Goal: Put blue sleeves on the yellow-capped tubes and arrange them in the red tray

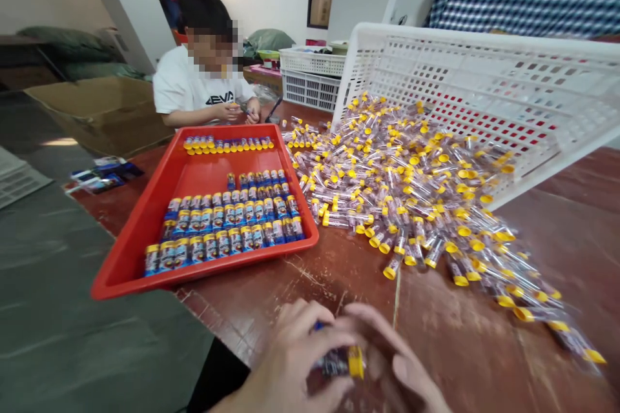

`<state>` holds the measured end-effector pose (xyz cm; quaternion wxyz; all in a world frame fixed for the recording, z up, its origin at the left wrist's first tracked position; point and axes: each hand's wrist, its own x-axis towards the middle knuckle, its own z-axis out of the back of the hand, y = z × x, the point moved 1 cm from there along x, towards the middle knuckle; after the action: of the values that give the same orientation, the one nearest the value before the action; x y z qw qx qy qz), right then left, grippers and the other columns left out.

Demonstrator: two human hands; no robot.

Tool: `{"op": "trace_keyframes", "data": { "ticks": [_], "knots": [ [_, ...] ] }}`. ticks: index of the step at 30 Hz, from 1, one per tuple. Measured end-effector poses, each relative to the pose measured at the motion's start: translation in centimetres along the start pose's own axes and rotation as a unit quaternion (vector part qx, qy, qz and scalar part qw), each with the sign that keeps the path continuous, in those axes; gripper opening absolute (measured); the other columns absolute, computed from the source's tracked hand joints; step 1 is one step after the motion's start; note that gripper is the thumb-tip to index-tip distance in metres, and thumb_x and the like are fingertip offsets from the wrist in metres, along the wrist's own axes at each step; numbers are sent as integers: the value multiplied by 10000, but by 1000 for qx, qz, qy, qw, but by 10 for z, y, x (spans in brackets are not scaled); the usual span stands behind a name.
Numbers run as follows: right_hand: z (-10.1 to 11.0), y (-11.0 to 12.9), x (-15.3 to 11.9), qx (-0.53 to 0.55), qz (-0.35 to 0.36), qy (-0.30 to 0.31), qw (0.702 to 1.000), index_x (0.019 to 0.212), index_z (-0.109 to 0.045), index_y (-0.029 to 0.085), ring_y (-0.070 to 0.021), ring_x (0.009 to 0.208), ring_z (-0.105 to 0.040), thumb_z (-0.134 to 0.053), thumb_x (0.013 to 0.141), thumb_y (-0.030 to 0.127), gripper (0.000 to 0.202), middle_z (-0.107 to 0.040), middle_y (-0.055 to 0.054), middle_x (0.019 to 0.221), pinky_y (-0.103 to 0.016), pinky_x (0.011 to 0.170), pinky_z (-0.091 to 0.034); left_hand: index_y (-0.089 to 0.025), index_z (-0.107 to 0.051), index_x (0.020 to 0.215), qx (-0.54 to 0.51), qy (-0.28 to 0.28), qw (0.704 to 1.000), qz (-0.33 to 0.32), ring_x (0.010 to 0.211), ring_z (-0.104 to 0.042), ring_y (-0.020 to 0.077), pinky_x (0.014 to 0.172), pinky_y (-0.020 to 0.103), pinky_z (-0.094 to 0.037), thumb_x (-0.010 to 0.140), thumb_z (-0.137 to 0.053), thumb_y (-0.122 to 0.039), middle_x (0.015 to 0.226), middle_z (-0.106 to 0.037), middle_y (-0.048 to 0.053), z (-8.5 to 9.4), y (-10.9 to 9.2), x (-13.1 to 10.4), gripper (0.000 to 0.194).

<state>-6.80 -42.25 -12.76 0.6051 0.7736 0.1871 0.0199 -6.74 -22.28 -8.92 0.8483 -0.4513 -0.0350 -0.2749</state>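
My left hand (290, 361) is wrapped round a small clear tube with a yellow cap (356, 362) and a dark and blue label, low in the view above the table. Beside it my right hand (402, 361) is curved near the capped end, blurred, so its hold is unclear. A red tray (194, 174) at the left holds rows of blue-labelled tubes (223, 244) and one row of yellow-capped tubes along its far side. To the right of the tray spreads a large pile of clear yellow-capped tubes (397, 181).
A white plastic basket (465, 51) lies tipped on its side behind the pile. Across the table (339, 271) a person in a white shirt (174, 84) handles a small item. Packets (104, 174) lie at the left corner, near a cardboard box (106, 113).
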Motion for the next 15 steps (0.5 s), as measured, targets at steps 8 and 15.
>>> {"op": "trace_keyframes", "data": {
  "ticks": [8, 15],
  "knots": [
    [107, 17, 91, -707, -33, -217, 672, 1113, -505, 111, -477, 759, -675, -311, 899, 582, 553, -684, -230, 864, -511, 581, -466, -168, -633, 1080, 327, -179, 862, 342, 968, -632, 216, 859, 284, -480, 864, -568, -425, 1077, -669, 72, 201, 103, 10, 342],
    [129, -9, 74, -742, -8, -188, 644, 1141, -485, 154, -378, 775, -707, -308, 912, 434, 403, -666, -211, 1113, -434, 591, -490, -113, -650, 1065, 422, -130, 757, 481, 948, -659, 385, 769, 404, -504, 793, -596, -357, 1010, -693, 213, 246, 166, 7, 369]
  ]
}}
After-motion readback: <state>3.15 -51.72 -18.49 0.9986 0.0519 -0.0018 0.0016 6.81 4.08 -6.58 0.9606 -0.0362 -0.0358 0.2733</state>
